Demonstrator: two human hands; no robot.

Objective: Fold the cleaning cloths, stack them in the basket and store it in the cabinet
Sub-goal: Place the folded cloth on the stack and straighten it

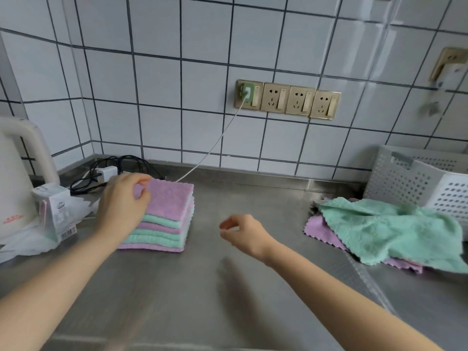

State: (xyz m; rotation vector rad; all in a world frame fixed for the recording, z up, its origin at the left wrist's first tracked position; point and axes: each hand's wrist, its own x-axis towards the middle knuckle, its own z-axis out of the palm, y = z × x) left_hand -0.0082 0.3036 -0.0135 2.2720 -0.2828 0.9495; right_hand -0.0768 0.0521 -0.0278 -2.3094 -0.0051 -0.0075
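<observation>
A stack of folded cloths (164, 219), purple and mint green, sits on the steel counter left of centre. My left hand (121, 201) rests on the stack's left side, its thumb and fingers pinching the top purple cloth near the far left corner. My right hand (240, 233) hovers over the bare counter to the right of the stack, fingers loosely curled and holding nothing. A loose mint green cloth (385, 229) lies crumpled on unfolded purple cloths (321, 233) at the right. Behind them stands a white perforated basket (410, 178).
A white kettle (15, 178) and a small white carton (54, 209) on plastic wrap stand at the far left. Black cables and a charger (106, 172) lie by the tiled wall. A white cord (210, 153) runs up to the wall sockets (287, 98).
</observation>
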